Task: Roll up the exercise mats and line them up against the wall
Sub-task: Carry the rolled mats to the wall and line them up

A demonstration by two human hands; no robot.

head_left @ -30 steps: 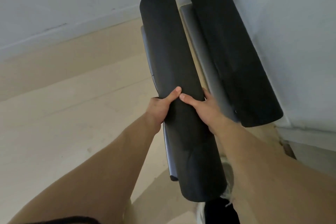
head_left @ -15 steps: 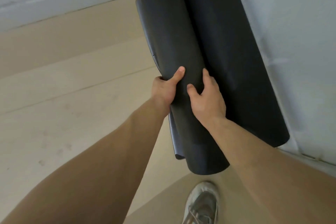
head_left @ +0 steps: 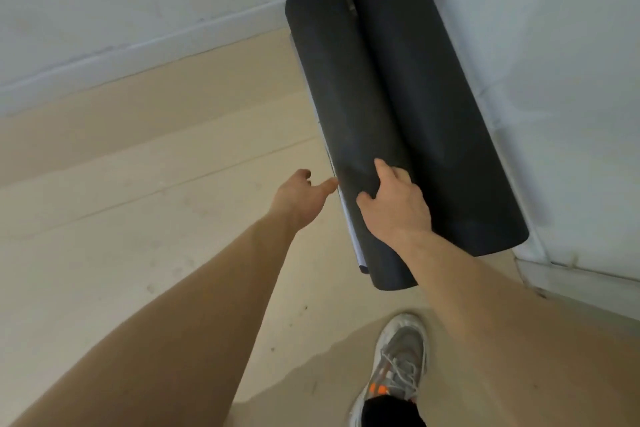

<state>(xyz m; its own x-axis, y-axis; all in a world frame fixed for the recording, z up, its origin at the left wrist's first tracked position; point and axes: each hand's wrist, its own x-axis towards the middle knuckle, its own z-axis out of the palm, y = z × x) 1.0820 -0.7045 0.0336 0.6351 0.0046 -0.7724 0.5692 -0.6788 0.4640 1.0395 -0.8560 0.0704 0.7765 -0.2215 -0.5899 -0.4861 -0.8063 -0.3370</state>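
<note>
Two rolled black exercise mats lie side by side on the floor in the room's corner. The right mat [head_left: 433, 107] rests along the right wall [head_left: 571, 62]. The left mat [head_left: 343, 97] touches it, with a grey loose flap [head_left: 351, 236] showing along its left side. My right hand [head_left: 394, 201] lies on top of the left mat near its closer end, fingers spread and pressing on it. My left hand [head_left: 301, 194] hovers just left of that mat, fingers apart, holding nothing, its thumb close to the flap.
Pale wooden floor [head_left: 156, 218] stretches to the left. A white back wall with a skirting board [head_left: 138, 45] runs behind the mats. My grey shoe with orange marks [head_left: 394, 367] stands just before the mats' near ends.
The left mat has been set down against the right one. My left hand has let go and drawn off to the left. My right hand has loosened to rest on top.
</note>
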